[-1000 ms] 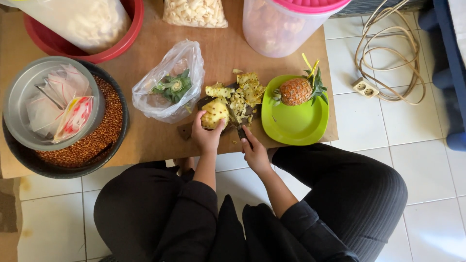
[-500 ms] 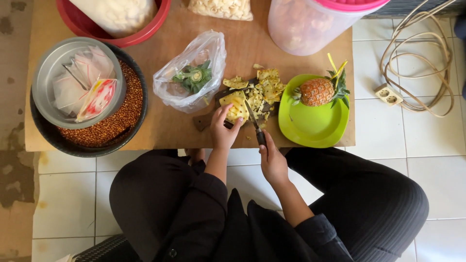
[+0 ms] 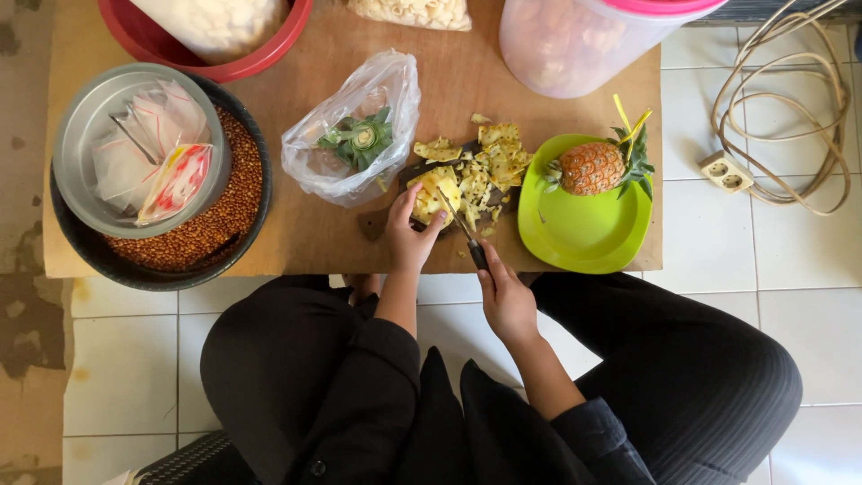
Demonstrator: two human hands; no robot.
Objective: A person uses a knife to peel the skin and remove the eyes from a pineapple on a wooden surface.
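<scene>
While pressed onto the peeled pineapple piece [image 3: 434, 193], left hand [image 3: 409, 235] closed around its near side, fingers curled over the yellow flesh. Right hand [image 3: 505, 301] wrapped tight on the dark handle of a knife [image 3: 463, 229], blade angled toward 11 o'clock and touching the piece. Piece resting on a dark cutting board [image 3: 382, 224] near the table [image 3: 305, 242] edge, with yellow peelings [image 3: 498, 157] scattered at its 1 o'clock. Green plate [image 3: 584, 238] at 3 o'clock of the board, carrying 1 small whole pineapple [image 3: 593, 168]. Clear plastic bag [image 3: 355, 126] with a cut green crown inside at 11 o'clock. Black bowl of reddish grains [image 3: 211, 229] at 9 o'clock, a metal bowl [image 3: 76, 126] of packets set inside. White power strip [image 3: 725, 172] with coiled cable on the tiled floor at 3 o'clock.
</scene>
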